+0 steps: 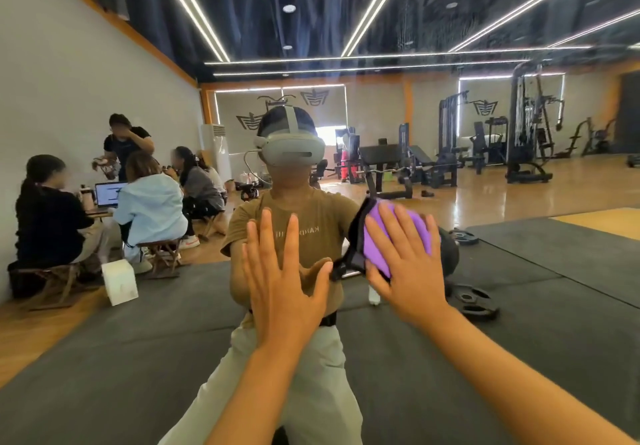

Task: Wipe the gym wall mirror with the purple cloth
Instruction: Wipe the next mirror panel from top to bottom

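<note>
Both of your hands are flat against the mirror (pixel 485 174). Your left hand (pixel 282 285) holds nothing — its fingers are straight and spread wide, the palm on the glass. Your right hand (pixel 408 271) also has its fingers straight and spread, and it presses the one purple cloth (pixel 375 249) against the glass, just right of your left hand. The cloth shows purple between and beside your fingers, with a dark edge along its left side.

In the reflection you face yourself in a grey headset (pixel 292 148) and a brown shirt. Four people (pixel 149 202) are gathered at the left around one open laptop (pixel 109 193); three sit and one stands. One white box (pixel 119 282) stands on the floor near them. Two black weight plates (pixel 476 301) lie on the dark mat (pixel 519 340) to the right, and several weight machines (pixel 526 133) stand at the back.
</note>
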